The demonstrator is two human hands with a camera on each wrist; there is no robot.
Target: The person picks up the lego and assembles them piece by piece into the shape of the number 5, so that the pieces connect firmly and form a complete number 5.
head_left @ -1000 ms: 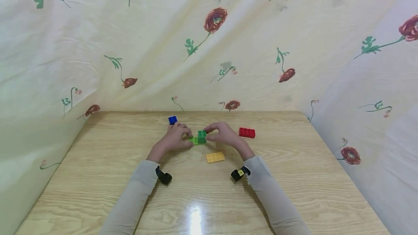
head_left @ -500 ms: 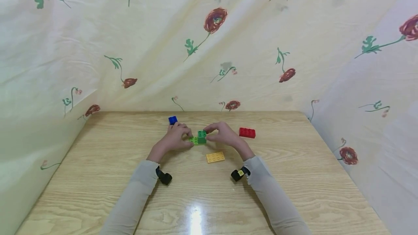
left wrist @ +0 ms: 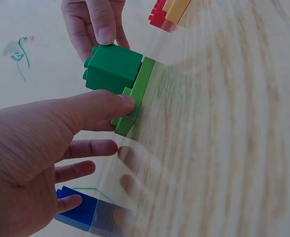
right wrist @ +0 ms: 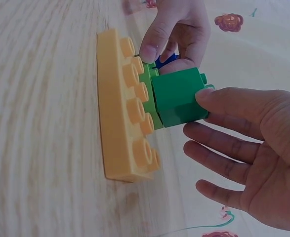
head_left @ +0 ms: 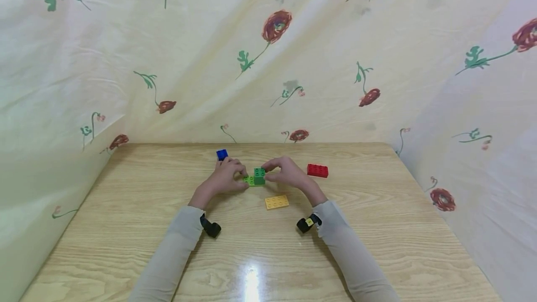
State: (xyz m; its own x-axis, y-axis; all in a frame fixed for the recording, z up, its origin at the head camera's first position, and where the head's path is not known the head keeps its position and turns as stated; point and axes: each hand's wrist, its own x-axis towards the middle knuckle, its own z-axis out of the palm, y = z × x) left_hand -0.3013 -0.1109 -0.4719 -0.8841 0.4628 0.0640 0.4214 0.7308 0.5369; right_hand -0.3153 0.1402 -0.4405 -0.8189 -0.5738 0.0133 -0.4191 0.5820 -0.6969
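Note:
My left hand (head_left: 226,176) pinches the left end of a light green toy brick plate (left wrist: 128,121) between thumb and index finger, the other fingers spread. On the plate's right end sits a dark green building brick (right wrist: 178,98) with studs on top. My right hand (head_left: 289,172) holds that brick near its top between thumb and fingers. In the left wrist view, a narrow dark gap shows between brick and plate at one side. Whether the studs are fully pressed in, I cannot tell. A blue brick (left wrist: 80,210) lies just behind the left hand, partly hidden by its fingers in the head view.
A yellow-orange studded plate (head_left: 277,202) lies flat in front of the hands. To the right of the right hand is a red brick (head_left: 317,170). Everything rests on a wood-grain table (head_left: 260,241), with flowered cloth (head_left: 209,83) hanging behind and along both sides.
Both hands and all the bricks look the same as before. Only the cloth on the right has shifted a little to the left.

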